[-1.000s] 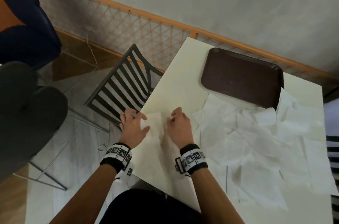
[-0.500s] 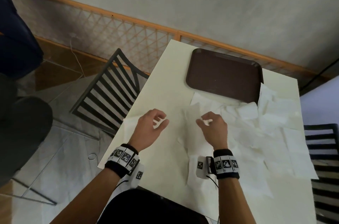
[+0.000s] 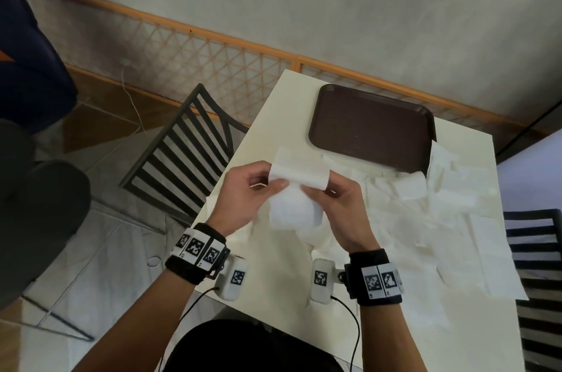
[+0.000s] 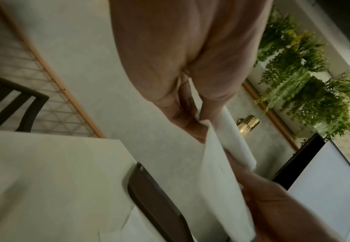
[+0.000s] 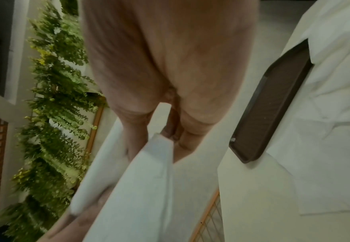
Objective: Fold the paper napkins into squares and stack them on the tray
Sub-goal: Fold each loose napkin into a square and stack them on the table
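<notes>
Both the left hand and the right hand are pinching a white, partly folded paper napkin between them, above the cream tabletop; the dark brown rectangular plastic tray is lying beyond the right hand.

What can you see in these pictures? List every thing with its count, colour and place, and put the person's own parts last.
held napkin: one, white, lifted above the table, partly folded
loose napkins: several, exact count unclear, white, spread overlapping on the table's right part
tray: one, dark brown, far end of the table, nothing on it
table: one, cream, in front of the person
chairs: two, black slatted, one left of the table, one at the right edge
plants: green foliage on the wall, wrist views only
wrist bands: two, black with white markers
left hand: pinches the held napkin's left side
right hand: pinches its right side
</notes>
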